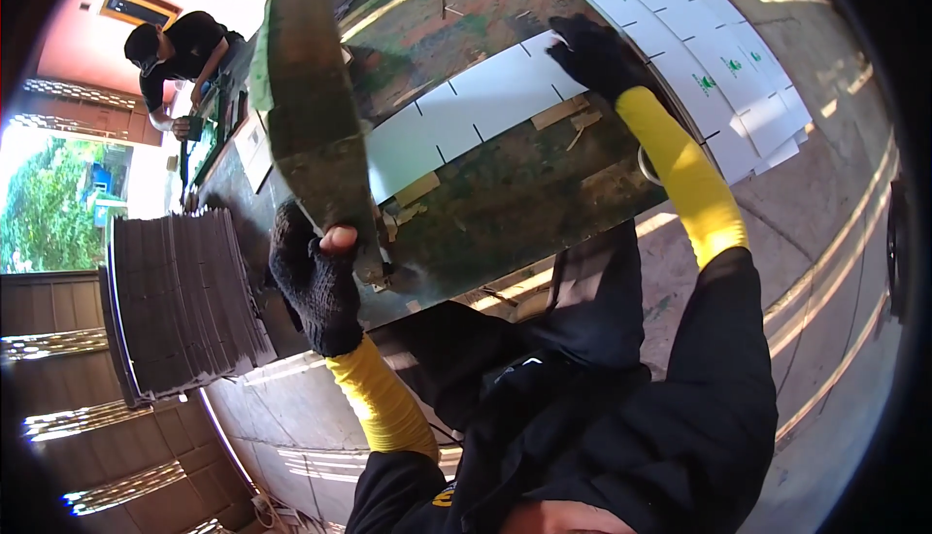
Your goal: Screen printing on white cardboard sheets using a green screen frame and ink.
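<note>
On the green table (505, 204), left hand (316, 277) clamps a blade (311, 97); right hand (597, 53) presses slotted white card (466, 112).

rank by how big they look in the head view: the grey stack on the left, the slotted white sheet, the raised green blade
1. Grey stack
2. Green blade, though nearness to the camera inflates it
3. Slotted white sheet, partly hidden by the blade; close to it, so unsure

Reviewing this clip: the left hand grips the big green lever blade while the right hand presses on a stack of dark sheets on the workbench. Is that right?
Not quite. In the head view the right hand rests on the white notched cardboard sheet on the workbench, not on dark sheets; the stack of dark sheets sits off to the left, untouched. The left hand does grip the big green lever blade.
</note>
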`<state>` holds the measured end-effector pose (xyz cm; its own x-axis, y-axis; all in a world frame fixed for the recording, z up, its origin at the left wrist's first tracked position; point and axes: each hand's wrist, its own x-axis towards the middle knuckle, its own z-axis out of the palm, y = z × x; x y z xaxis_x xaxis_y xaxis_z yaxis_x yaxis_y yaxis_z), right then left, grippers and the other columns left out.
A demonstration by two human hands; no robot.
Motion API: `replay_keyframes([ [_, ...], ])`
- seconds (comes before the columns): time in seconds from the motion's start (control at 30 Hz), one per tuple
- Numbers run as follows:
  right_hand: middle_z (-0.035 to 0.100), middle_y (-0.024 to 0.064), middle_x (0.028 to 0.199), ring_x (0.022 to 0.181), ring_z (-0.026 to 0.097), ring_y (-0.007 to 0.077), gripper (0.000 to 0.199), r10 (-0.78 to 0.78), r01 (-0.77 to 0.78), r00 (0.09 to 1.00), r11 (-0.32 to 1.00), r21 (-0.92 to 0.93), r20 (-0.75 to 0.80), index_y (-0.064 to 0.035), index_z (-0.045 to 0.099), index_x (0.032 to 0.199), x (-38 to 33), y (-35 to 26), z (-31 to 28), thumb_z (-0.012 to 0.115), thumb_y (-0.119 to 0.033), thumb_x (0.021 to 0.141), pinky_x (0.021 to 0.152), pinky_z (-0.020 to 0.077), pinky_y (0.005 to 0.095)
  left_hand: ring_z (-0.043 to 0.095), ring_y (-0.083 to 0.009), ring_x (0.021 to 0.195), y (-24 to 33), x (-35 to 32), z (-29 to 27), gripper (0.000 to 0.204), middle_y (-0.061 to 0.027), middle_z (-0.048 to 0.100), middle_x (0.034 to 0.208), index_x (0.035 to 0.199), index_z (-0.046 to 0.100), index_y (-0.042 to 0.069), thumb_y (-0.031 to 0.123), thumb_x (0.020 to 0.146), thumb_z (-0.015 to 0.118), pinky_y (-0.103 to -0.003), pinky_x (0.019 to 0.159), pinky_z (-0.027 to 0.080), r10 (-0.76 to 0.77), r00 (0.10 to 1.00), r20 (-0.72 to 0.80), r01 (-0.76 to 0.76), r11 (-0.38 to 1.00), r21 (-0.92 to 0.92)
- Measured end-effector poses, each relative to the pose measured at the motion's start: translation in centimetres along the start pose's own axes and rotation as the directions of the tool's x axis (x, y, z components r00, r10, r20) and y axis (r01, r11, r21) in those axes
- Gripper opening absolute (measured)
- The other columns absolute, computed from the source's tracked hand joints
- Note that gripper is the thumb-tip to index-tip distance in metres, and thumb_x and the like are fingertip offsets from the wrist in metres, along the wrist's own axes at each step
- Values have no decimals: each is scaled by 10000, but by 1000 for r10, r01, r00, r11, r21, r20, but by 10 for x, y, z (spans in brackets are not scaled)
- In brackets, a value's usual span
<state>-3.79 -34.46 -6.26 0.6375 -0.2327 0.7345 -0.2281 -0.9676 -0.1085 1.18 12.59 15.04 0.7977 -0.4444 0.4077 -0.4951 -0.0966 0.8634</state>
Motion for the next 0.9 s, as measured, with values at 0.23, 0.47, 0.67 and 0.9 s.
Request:
replay_keyframes([
  [0.23,694,154,1029,967,658,356,318,14,40,937,988,-148,348,-95,689,1220,-22,-12,-51,609,-181,925,836,532,461,545,-130,818,-15,4,25,388,-33,622,885,996,645,12,249,806,884,-290,764,470,21,998,56,-30,985,169],
  [0.47,677,166,1100,994,656,364,264,-86,69,954,995,71,289,-112,672,1191,-39,-5,-54,545,-180,970,860,529,479,654,-316,818,-39,1,109,296,-112,656,879,959,657,88,286,802,811,-434,751,508,227,848,479,-405,860,310],
  [0.67,698,208,1158,1082,670,369,271,113,-64,872,991,-118,475,-87,686,1173,-19,-26,-58,596,-228,960,893,523,515,662,-381,893,-89,-20,164,368,-150,671,997,987,654,93,364,790,807,-471,788,520,154,798,583,-464,775,430],
  [0.9,703,178,1100,1015,683,379,263,52,-41,851,999,-33,522,-95,681,1184,-19,-3,-56,579,-233,986,840,543,513,666,-390,941,-106,-23,164,410,-153,678,1014,1035,666,88,397,792,780,-486,836,518,95,811,577,-358,860,363],
])
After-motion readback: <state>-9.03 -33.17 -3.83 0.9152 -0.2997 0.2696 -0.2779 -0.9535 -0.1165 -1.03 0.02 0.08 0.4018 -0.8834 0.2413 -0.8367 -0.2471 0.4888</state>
